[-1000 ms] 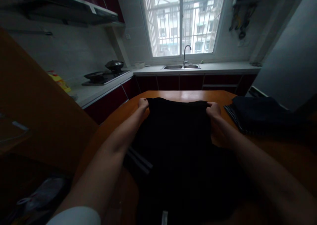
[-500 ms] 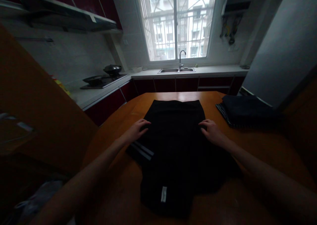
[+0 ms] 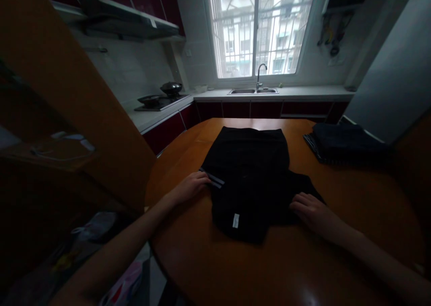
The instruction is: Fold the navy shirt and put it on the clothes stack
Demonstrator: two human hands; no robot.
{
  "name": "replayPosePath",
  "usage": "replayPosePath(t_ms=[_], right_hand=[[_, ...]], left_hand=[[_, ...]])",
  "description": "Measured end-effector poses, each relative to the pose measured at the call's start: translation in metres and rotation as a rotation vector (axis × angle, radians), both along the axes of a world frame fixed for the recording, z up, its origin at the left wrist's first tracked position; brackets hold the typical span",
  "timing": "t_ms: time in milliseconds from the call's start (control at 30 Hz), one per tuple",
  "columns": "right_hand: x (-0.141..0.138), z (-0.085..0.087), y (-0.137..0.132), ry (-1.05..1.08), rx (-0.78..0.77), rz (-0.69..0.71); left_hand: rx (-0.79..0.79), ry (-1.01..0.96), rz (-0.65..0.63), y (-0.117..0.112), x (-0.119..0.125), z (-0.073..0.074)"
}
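Note:
A black short-sleeved shirt (image 3: 251, 171) lies spread on the wooden table (image 3: 188, 247), its hem toward the window and its collar end toward me. A small white label (image 3: 236, 220) shows near the collar. Two grey stripes (image 3: 215, 180) cross the left sleeve, and my left hand (image 3: 193, 187) pinches that sleeve's edge. On the other side, my right hand (image 3: 308, 209) has its fingers curled on the right sleeve; the fingertips are partly lost against the dark cloth.
A stack of folded dark clothes (image 3: 346, 142) sits at the table's right side. Beyond the table run a counter with a sink (image 3: 252, 91) and a stove with a lidded wok (image 3: 171, 88). A wooden shelf unit (image 3: 111, 117) stands at left, a fridge (image 3: 393, 77) at right.
Both hands have left the shirt's sides and come nearer to me, onto the sleeves. The collar end has shifted away from me, and my view has turned slightly left.

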State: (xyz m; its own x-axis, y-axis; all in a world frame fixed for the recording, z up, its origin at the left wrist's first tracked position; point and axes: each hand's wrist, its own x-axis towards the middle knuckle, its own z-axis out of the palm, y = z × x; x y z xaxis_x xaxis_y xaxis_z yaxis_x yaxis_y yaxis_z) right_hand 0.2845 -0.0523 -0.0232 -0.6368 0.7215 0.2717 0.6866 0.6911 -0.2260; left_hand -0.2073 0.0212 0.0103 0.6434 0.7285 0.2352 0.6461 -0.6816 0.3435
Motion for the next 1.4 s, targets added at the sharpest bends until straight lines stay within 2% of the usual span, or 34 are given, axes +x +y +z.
replayPosePath(t_ms=[100, 233, 400, 467, 533, 567, 633, 733, 800, 867, 967, 1100, 1167, 1233, 1300, 1333, 1400], right_hand=[[0.004, -0.002, -0.001, -0.072, 0.065, -0.010], [0.017, -0.004, 0.000, -0.136, 0.130, -0.058], [0.023, -0.002, -0.003, -0.096, 0.175, -0.115], [0.016, 0.002, -0.010, -0.040, 0.194, -0.078], [0.003, 0.006, -0.020, -0.018, 0.206, 0.016], [-0.005, 0.008, -0.025, -0.022, 0.210, 0.066], [-0.022, 0.009, -0.033, -0.037, 0.220, 0.130], [-0.044, 0.003, -0.037, -0.048, 0.263, 0.131], [-0.053, -0.004, -0.035, -0.071, 0.283, 0.111], [-0.056, -0.007, -0.032, -0.105, 0.282, 0.096], [-0.055, 0.002, -0.026, -0.086, 0.230, 0.072], [-0.048, 0.043, -0.023, 0.133, 0.023, 0.003], [-0.045, 0.063, -0.024, 0.182, -0.147, 0.063], [-0.041, 0.075, -0.026, 0.129, -0.357, 0.190], [-0.033, 0.075, -0.028, 0.060, -0.501, 0.246], [-0.027, 0.072, -0.029, 0.043, -0.519, 0.222], [-0.010, 0.061, -0.030, 0.028, -0.446, 0.110]], left_hand=[[-0.029, -0.135, 0.059, 0.007, -0.015, 0.009], [-0.007, -0.260, 0.327, 0.007, -0.061, 0.018], [-0.103, -0.155, 0.505, 0.000, -0.124, 0.004], [-0.031, -0.163, 0.583, -0.007, -0.134, -0.002], [0.093, -0.176, 0.571, -0.018, -0.126, -0.002], [0.131, -0.166, 0.517, -0.026, -0.116, -0.001], [0.126, -0.105, 0.318, -0.042, -0.083, 0.005], [0.054, 0.043, 0.007, -0.066, -0.022, 0.011], [0.063, 0.108, -0.097, -0.076, 0.010, 0.011], [0.090, 0.126, -0.145, -0.080, 0.028, 0.008], [0.085, 0.047, -0.137, -0.076, 0.032, 0.008], [-0.028, -0.168, -0.098, -0.070, 0.024, 0.023], [-0.153, -0.158, -0.126, -0.070, 0.020, 0.033], [-0.307, -0.039, -0.195, -0.072, 0.016, 0.040], [-0.404, 0.060, -0.242, -0.074, 0.011, 0.044], [-0.416, 0.074, -0.242, -0.076, 0.009, 0.045], [-0.401, 0.047, -0.199, -0.081, 0.005, 0.046]])
